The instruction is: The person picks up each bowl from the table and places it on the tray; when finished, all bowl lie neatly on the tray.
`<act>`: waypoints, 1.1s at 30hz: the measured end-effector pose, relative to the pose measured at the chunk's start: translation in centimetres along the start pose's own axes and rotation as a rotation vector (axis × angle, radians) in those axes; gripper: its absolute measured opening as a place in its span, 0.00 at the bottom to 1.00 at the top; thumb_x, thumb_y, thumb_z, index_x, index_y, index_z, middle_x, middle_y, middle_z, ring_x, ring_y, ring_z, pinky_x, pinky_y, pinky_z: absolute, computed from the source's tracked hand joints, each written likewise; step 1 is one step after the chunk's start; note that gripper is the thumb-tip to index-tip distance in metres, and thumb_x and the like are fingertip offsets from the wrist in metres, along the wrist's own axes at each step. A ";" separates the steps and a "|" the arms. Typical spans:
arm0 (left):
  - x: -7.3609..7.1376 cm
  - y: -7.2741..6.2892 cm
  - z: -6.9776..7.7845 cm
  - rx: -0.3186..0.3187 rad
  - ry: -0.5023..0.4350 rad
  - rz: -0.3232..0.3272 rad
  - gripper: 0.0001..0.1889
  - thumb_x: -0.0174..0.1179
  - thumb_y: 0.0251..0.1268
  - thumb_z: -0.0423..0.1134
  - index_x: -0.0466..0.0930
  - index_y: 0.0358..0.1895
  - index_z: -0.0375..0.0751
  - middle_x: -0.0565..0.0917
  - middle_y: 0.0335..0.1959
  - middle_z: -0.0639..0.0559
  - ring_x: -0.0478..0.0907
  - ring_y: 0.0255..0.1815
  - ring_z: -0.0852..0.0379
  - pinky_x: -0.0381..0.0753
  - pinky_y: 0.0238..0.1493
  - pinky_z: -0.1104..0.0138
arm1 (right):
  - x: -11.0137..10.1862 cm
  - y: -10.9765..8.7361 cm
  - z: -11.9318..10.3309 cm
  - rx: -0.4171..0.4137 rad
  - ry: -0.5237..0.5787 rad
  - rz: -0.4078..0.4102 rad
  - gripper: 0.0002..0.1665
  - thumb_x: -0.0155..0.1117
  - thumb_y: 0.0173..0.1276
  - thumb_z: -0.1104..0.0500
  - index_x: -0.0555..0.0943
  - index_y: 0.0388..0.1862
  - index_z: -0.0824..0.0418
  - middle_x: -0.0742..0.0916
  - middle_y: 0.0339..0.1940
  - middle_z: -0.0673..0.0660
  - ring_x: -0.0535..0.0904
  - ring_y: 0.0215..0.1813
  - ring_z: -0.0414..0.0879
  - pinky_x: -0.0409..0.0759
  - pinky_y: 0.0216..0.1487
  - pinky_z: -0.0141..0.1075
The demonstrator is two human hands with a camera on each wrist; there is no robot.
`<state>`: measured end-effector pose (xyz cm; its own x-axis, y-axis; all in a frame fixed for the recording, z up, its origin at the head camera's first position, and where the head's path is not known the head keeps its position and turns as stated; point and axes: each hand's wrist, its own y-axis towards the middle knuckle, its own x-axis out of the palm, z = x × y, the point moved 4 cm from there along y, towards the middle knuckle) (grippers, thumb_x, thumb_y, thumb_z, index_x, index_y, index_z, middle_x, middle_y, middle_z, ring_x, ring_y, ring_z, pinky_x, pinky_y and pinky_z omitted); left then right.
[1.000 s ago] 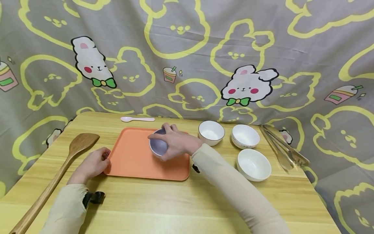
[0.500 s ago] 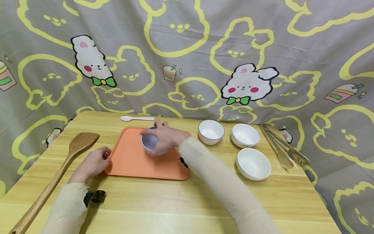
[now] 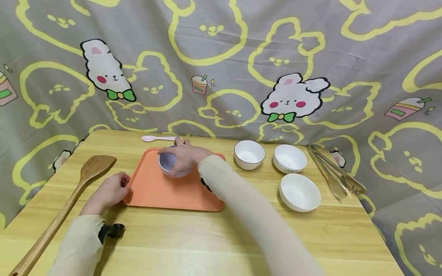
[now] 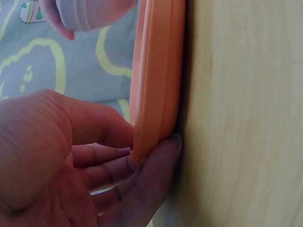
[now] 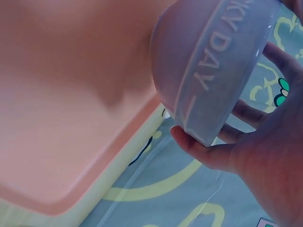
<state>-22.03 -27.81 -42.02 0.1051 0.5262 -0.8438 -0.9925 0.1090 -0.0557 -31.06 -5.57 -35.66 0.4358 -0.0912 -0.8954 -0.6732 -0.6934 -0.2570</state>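
Observation:
My right hand grips a small purple-grey bowl by its rim, over the back half of an orange tray. In the right wrist view the bowl shows raised lettering on its side and hangs tilted close over the tray, casting a shadow on it. My left hand is at the tray's left edge. The left wrist view has that hand pinching the tray rim between thumb and fingers, with the tray lying on the wooden table.
Three white bowls stand right of the tray: a dark-rimmed one, a patterned one and a plain one. Metal tongs lie far right. A pale pink spoon lies behind the tray, a long wooden spatula to the left.
My right hand has carried the purple-grey bowl leftward and slightly back across the tray. My left hand keeps its place at the tray's left edge.

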 end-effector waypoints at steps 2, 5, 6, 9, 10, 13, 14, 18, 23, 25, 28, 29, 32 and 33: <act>0.0 0.0 0.0 -0.003 -0.004 -0.003 0.12 0.56 0.59 0.29 0.73 0.44 0.25 0.78 0.32 0.43 0.75 0.33 0.47 0.76 0.36 0.55 | 0.1 0.5 -0.2 0.014 -0.003 -0.004 0.46 0.71 0.55 0.41 0.63 0.72 0.26 0.56 0.71 0.55 0.54 0.63 0.51 0.75 0.40 0.41; 0.1 -0.1 0.0 -0.004 -0.002 -0.005 0.11 0.56 0.59 0.29 0.73 0.43 0.25 0.78 0.32 0.43 0.75 0.33 0.47 0.76 0.36 0.56 | 0.2 1.6 -0.6 0.035 -0.017 -0.002 0.45 0.70 0.55 0.39 0.62 0.72 0.24 0.56 0.71 0.54 0.53 0.64 0.50 0.75 0.40 0.41; 0.0 -0.1 -0.1 -0.003 -0.001 -0.003 0.11 0.56 0.58 0.29 0.74 0.43 0.25 0.78 0.32 0.43 0.75 0.33 0.47 0.75 0.36 0.56 | 0.2 2.0 -0.8 0.033 -0.024 0.004 0.45 0.70 0.56 0.39 0.62 0.72 0.24 0.57 0.70 0.54 0.53 0.63 0.50 0.76 0.40 0.41; -0.1 0.0 -0.1 -0.001 -0.003 -0.006 0.12 0.56 0.58 0.29 0.73 0.43 0.25 0.78 0.32 0.43 0.74 0.33 0.47 0.75 0.35 0.57 | 0.1 3.2 -1.1 0.045 -0.039 0.018 0.45 0.69 0.56 0.38 0.62 0.72 0.24 0.58 0.68 0.53 0.53 0.63 0.50 0.75 0.41 0.42; -0.1 0.0 0.0 -0.002 -0.003 -0.006 0.12 0.56 0.58 0.29 0.73 0.43 0.25 0.78 0.32 0.43 0.74 0.33 0.47 0.75 0.35 0.57 | 0.1 3.5 -1.2 0.042 -0.044 0.020 0.45 0.69 0.56 0.38 0.63 0.72 0.24 0.59 0.68 0.53 0.54 0.62 0.50 0.75 0.42 0.42; 0.0 0.2 0.0 -0.005 -0.008 -0.011 0.12 0.55 0.58 0.29 0.73 0.44 0.24 0.78 0.32 0.42 0.74 0.33 0.47 0.75 0.35 0.57 | 0.2 4.2 -1.4 0.039 -0.082 0.015 0.44 0.68 0.56 0.38 0.63 0.72 0.26 0.60 0.66 0.53 0.56 0.60 0.50 0.74 0.41 0.41; 0.0 0.2 0.0 -0.006 -0.008 -0.009 0.12 0.55 0.58 0.29 0.73 0.44 0.24 0.78 0.32 0.42 0.74 0.33 0.47 0.75 0.35 0.57 | 0.3 4.3 -1.4 0.037 -0.096 0.012 0.44 0.68 0.56 0.38 0.63 0.72 0.26 0.61 0.66 0.53 0.56 0.59 0.50 0.73 0.41 0.41; 0.2 0.3 0.0 -0.014 0.000 -0.009 0.13 0.56 0.58 0.29 0.73 0.44 0.24 0.78 0.32 0.42 0.74 0.34 0.46 0.75 0.36 0.56 | 0.8 4.7 -1.5 0.032 -0.112 0.003 0.43 0.67 0.57 0.37 0.62 0.72 0.25 0.60 0.66 0.53 0.56 0.59 0.50 0.73 0.41 0.42; 0.3 0.3 0.0 -0.020 0.024 -0.018 0.11 0.55 0.58 0.29 0.73 0.43 0.25 0.77 0.32 0.42 0.74 0.33 0.46 0.74 0.35 0.56 | 0.8 4.9 -1.3 0.076 -0.076 0.017 0.44 0.67 0.55 0.37 0.61 0.71 0.21 0.54 0.75 0.55 0.53 0.68 0.53 0.74 0.45 0.46; 0.2 0.3 0.0 -0.025 0.028 -0.022 0.11 0.55 0.59 0.29 0.72 0.43 0.26 0.77 0.32 0.42 0.73 0.33 0.46 0.74 0.35 0.56 | 0.7 5.1 -1.2 0.082 -0.078 0.028 0.45 0.67 0.55 0.36 0.61 0.71 0.21 0.53 0.75 0.55 0.53 0.69 0.54 0.74 0.45 0.47; 0.2 0.3 0.0 -0.031 0.023 -0.025 0.11 0.55 0.59 0.29 0.72 0.43 0.25 0.77 0.32 0.41 0.74 0.33 0.46 0.75 0.35 0.56 | 0.6 5.4 -1.1 0.059 -0.085 0.045 0.45 0.69 0.54 0.36 0.62 0.72 0.24 0.57 0.72 0.55 0.55 0.66 0.54 0.74 0.45 0.47; 0.2 0.3 0.1 -0.031 0.021 -0.025 0.11 0.55 0.59 0.29 0.72 0.44 0.25 0.78 0.32 0.41 0.74 0.33 0.46 0.75 0.35 0.56 | 0.7 5.5 -1.1 0.053 -0.085 0.048 0.46 0.69 0.54 0.37 0.63 0.72 0.25 0.58 0.72 0.55 0.56 0.65 0.54 0.74 0.45 0.46; 0.2 0.3 0.1 -0.035 0.021 -0.024 0.12 0.55 0.59 0.29 0.72 0.44 0.25 0.78 0.33 0.41 0.74 0.34 0.45 0.75 0.36 0.56 | 0.8 5.8 -0.9 0.034 -0.070 0.053 0.47 0.70 0.54 0.36 0.64 0.73 0.28 0.57 0.72 0.56 0.55 0.66 0.55 0.74 0.47 0.46; 0.2 0.3 0.1 -0.037 0.021 -0.023 0.12 0.55 0.59 0.29 0.72 0.44 0.25 0.78 0.32 0.41 0.74 0.33 0.46 0.75 0.36 0.56 | 0.9 5.9 -0.8 0.026 -0.067 0.058 0.47 0.70 0.54 0.35 0.64 0.73 0.29 0.58 0.72 0.57 0.55 0.66 0.55 0.74 0.47 0.45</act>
<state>-22.32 -27.55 -42.15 0.1271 0.5059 -0.8532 -0.9915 0.0897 -0.0944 -34.14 -10.33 -37.66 0.3550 -0.0818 -0.9313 -0.7121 -0.6691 -0.2126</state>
